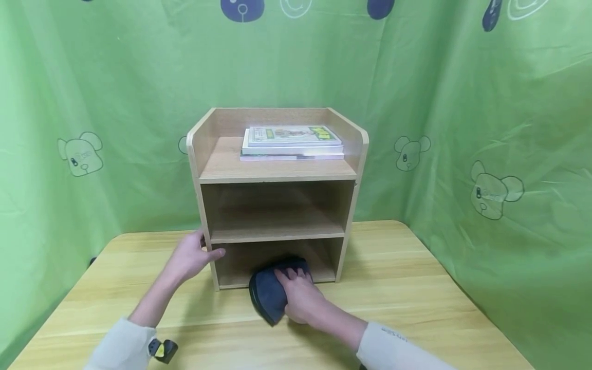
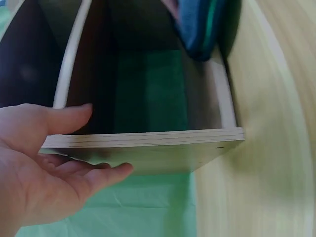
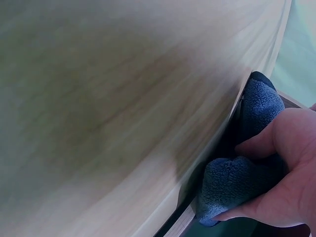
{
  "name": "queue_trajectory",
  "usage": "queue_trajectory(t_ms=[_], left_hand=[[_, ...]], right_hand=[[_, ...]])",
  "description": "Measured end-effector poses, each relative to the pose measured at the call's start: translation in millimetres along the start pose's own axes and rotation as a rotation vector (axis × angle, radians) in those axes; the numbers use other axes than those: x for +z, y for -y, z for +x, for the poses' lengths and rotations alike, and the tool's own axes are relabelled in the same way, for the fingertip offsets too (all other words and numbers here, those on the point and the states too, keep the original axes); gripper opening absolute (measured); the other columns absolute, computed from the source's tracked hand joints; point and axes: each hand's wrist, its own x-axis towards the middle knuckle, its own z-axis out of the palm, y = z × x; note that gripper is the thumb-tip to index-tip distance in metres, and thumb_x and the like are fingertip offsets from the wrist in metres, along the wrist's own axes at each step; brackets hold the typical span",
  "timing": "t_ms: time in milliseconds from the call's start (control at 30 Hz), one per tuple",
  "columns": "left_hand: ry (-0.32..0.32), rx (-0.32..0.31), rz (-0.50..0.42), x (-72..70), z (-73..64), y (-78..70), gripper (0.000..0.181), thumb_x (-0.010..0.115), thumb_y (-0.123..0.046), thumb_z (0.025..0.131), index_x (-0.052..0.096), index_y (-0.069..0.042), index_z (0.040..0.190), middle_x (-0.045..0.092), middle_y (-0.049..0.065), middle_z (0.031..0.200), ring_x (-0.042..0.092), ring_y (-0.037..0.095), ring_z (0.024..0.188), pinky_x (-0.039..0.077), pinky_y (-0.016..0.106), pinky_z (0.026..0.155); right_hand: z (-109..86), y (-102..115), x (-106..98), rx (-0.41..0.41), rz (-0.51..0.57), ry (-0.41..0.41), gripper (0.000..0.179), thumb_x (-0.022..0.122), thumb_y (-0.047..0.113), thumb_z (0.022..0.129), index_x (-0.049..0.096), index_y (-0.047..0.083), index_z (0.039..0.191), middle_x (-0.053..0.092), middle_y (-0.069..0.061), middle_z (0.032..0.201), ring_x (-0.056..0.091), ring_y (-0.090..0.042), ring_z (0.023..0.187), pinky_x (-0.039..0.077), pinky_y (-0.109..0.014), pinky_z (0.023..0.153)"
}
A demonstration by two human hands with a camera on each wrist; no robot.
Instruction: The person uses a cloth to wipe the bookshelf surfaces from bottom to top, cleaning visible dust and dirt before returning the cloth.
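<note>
A small wooden shelf unit [image 1: 277,239] stands on the table. My left hand [image 1: 189,257] grips its left side panel [image 2: 148,142] low down, thumb on the inner side and fingers along the outer face. At the bottom compartment's front, my right hand [image 1: 302,300] holds a folded dark blue-grey cloth [image 1: 268,293]. The cloth lies over the front edge of the lowest board, partly inside the compartment. In the right wrist view, thumb and fingers pinch the fuzzy cloth [image 3: 227,182] into a bunch; some fingers are hidden.
Several stacked books [image 1: 291,144] lie on the top shelf. The light wooden table [image 1: 407,308] extends on both sides of the unit. A green curtain [image 1: 139,103] with bear drawings hangs behind and at both sides.
</note>
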Motion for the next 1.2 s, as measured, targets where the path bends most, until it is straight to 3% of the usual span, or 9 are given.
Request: queue_trajectory(t_ms=[133,267,667,767,867,1033,1200], left_hand=[[-0.065,0.013,0.030,7.7,2.1,3.8,0.039,0.066,-0.013,0.090,0.060,0.003,0.125,0.070,0.024,0.117,0.067,0.037,0.105,0.055,0.048,0.088],[-0.064,0.010,0.013,8.2,2.8,6.3,0.038,0.065,-0.009,0.087,0.061,0.003,0.123,0.072,0.020,0.106,0.064,0.025,0.086,0.052,0.036,0.072],[-0.007,-0.023,-0.028,3.5,4.0,10.0,0.033,0.067,-0.009,0.087,0.066,0.000,0.118,0.074,0.014,0.102,0.064,0.024,0.090,0.050,0.033,0.072],[-0.009,-0.022,-0.033,4.4,3.4,10.5,0.031,0.067,-0.008,0.087,0.066,0.000,0.117,0.074,0.014,0.101,0.065,0.024,0.090,0.050,0.033,0.072],[-0.012,-0.018,-0.038,5.4,3.7,11.5,0.029,0.068,-0.008,0.087,0.067,0.000,0.114,0.074,0.013,0.099,0.064,0.023,0.089,0.050,0.032,0.071],[-0.012,-0.019,-0.043,6.3,4.1,12.4,0.026,0.068,-0.008,0.087,0.067,0.000,0.112,0.073,0.012,0.097,0.064,0.023,0.088,0.050,0.032,0.070],[-0.018,-0.020,-0.038,5.0,4.2,11.2,0.026,0.067,-0.008,0.087,0.067,-0.001,0.111,0.073,0.012,0.097,0.062,0.022,0.086,0.049,0.032,0.070]], right_hand=[[-1.1,-1,-1,-0.002,0.003,-0.001,0.084,0.072,0.001,0.067,0.050,0.011,0.148,0.056,-0.023,0.140,0.053,-0.050,0.128,0.044,-0.060,0.107],[-1.5,-2,0,0.001,0.014,0.002,0.085,0.071,0.000,0.067,0.050,0.011,0.148,0.056,-0.024,0.141,0.052,-0.051,0.129,0.043,-0.060,0.108],[-3.2,-4,1,-0.060,0.027,-0.073,0.080,0.077,0.002,0.066,0.055,0.007,0.143,0.061,-0.023,0.132,0.058,-0.049,0.119,0.048,-0.059,0.102],[-0.5,-7,0,-0.054,0.052,-0.065,0.076,0.071,-0.002,0.067,0.057,0.008,0.141,0.063,-0.021,0.130,0.060,-0.046,0.117,0.052,-0.056,0.098],[3.5,-11,-4,-0.044,0.144,-0.079,0.068,0.063,-0.006,0.070,0.062,0.008,0.136,0.067,-0.018,0.126,0.065,-0.038,0.110,0.056,-0.047,0.089],[4.4,-16,-24,-0.028,0.266,-0.119,0.066,0.055,-0.011,0.069,0.067,0.011,0.130,0.069,-0.014,0.123,0.067,-0.029,0.102,0.055,-0.040,0.078],[-1.8,-9,-67,0.000,0.302,-0.111,0.066,0.054,-0.011,0.070,0.068,0.015,0.129,0.069,-0.010,0.125,0.064,-0.024,0.100,0.054,-0.039,0.078]])
